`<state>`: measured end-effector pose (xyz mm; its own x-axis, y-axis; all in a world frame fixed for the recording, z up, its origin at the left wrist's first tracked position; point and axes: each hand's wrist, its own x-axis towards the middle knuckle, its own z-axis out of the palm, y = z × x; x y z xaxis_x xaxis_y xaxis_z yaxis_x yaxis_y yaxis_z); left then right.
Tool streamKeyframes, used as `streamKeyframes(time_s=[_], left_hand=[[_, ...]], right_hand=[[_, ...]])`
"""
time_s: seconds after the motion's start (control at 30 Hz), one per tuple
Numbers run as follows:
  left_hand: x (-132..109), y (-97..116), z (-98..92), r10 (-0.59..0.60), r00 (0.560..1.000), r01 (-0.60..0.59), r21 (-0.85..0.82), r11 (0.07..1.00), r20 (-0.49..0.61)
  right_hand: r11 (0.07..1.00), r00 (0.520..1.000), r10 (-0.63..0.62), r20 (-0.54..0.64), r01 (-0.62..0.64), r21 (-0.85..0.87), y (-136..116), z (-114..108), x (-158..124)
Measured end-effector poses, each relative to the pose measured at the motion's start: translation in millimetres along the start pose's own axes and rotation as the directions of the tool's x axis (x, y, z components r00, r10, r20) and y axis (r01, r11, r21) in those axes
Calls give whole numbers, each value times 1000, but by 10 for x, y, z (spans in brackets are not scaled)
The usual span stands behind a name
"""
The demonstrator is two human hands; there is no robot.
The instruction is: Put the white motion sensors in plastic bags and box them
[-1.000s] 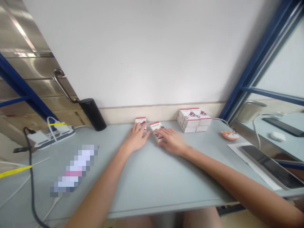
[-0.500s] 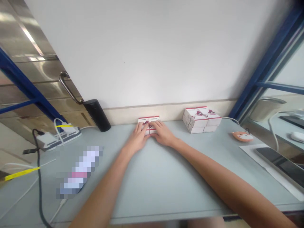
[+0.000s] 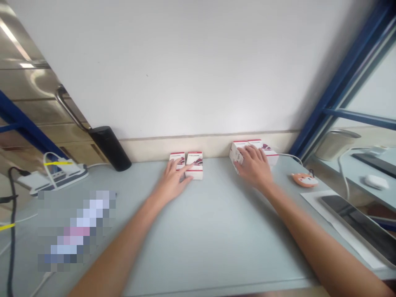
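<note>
Two small white-and-red cartons (image 3: 194, 170) stand side by side against the wall's base with a narrow gap between them. My left hand (image 3: 172, 177) rests on them, fingers spread: some lie over the left carton (image 3: 177, 156), and the index finger touches the right one. On the right is a stacked block of similar cartons (image 3: 272, 158). My right hand (image 3: 255, 167) reaches over the block's front left, its fingers curled around a carton (image 3: 236, 156) there. Part of that carton is hidden under the hand.
A black cylinder (image 3: 111, 149) and a white power strip (image 3: 62, 179) stand at the left, near a pixelated object (image 3: 77, 227). To the right are an orange-and-white animal-shaped item (image 3: 305, 180) and a dark phone-like device (image 3: 355, 222) on white paper. A wall (image 3: 192, 74) closes the back.
My right hand has left the two cartons and moved right onto the stacked block. A gap now shows between the two cartons. My left hand stays on them. The view has shifted slightly right.
</note>
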<state>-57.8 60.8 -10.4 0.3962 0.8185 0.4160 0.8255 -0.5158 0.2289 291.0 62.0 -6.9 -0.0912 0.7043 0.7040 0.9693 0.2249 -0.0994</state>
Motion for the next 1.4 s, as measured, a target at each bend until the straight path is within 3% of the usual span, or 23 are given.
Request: streamKeyframes(time_s=[0.2,0.4,0.53,0.77,0.9,1.07,1.2,1.3,1.4], left_hand=[[51,8,66,-31,994,28,-29,999,-103],[69,-191,45,10,997,-13,-37,999,-77],[73,-248,27,12,993,-10,14,1000,-116],[65,-179,76,-14,987,19,27,999,-161],[54,-184,81,-15,984,21,29,999,-179],[74,-223,-29,68,985,-49,118,992,-161],[75,-295,-144,101,994,-94,137,986,-50],[52,-327,-168,103,995,-103,125,987,11],[28,-314,-144,66,998,-65,141,988,-7]], right_hand=[[1000,1000,17,1,-17,-15,0,102,-41],[1000,1000,15,17,-15,-10,27,84,-23],[999,999,-14,46,16,-45,17,93,-19],[986,996,67,-62,-57,155,11,96,9],[983,994,70,-81,-55,172,10,85,16],[979,994,71,-83,-53,196,9,74,16],[976,993,76,-88,-56,208,14,78,7],[982,995,53,-85,-36,183,19,82,-3],[995,1000,4,-30,-1,102,13,71,-11]])
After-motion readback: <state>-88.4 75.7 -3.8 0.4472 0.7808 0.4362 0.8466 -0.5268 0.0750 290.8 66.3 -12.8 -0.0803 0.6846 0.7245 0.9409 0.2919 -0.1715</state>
